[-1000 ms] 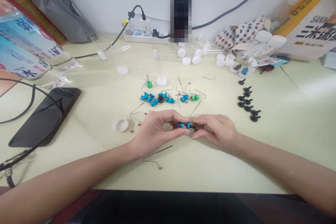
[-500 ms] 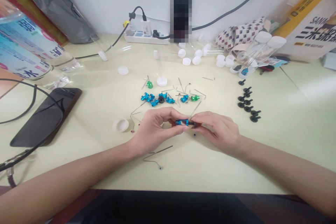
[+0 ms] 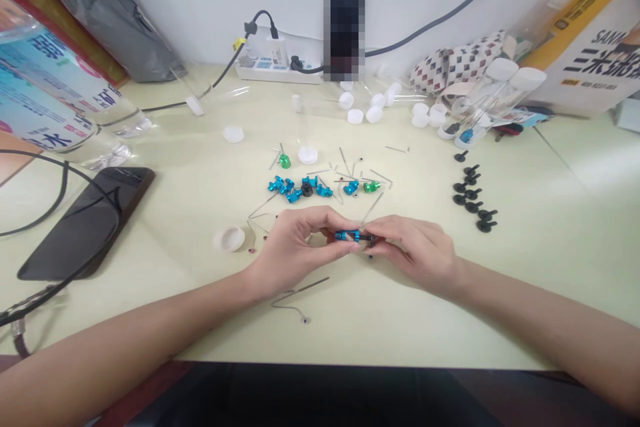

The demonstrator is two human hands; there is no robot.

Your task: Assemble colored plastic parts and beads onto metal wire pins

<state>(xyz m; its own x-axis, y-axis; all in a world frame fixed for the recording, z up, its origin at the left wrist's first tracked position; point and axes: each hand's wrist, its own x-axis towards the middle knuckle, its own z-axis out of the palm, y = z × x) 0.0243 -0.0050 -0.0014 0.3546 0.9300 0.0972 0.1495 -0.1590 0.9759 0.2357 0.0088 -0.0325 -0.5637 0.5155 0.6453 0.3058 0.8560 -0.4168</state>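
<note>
Blue metal fitting point(image 3: 341, 235), left hand point(image 3: 293, 247) pinching.
Right hand point(image 3: 425, 248) pinches black thumbscrew point(image 3: 371, 239) at its end; I judge fitting light, rigid, slick; grip sides.

Both bare forearms slant in from the lower corners of the frame. The left hand point(image 3: 295, 250) and right hand point(image 3: 417, 247) nearly meet just right of centre, palms largely turned inward, each with thumb and fingers bent together in a pinch.
</note>
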